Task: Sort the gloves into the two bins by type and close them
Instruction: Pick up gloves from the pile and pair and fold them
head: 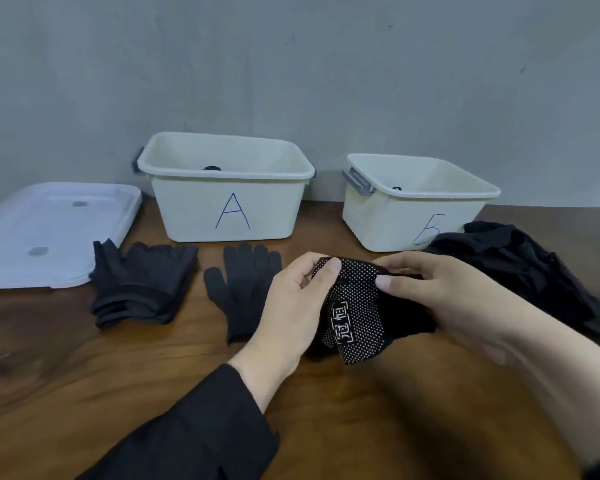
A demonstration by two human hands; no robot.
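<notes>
Both hands are up over the tabletop (84,358), sharing one dotted glove (355,306). The left hand (291,306) pinches its upper left edge, thumb on top and fingers curled behind. The right hand (440,292) pinches the upper right edge, thumb pressed on the dotted face, the other fingers under the fabric. The glove hangs between them, black with white dots and a white printed mark, its lower end drooping toward the wood.

Behind the hands stand bin A (226,188) and, to its right, bin B (413,206), both open, each with something dark showing low inside. A plain glove (239,292) lies flat just left of the left hand; further left sits a glove stack (142,285), and beyond it a white lid (45,233). A dark pile (520,271) of fabric lies behind the right hand, beside bin B.
</notes>
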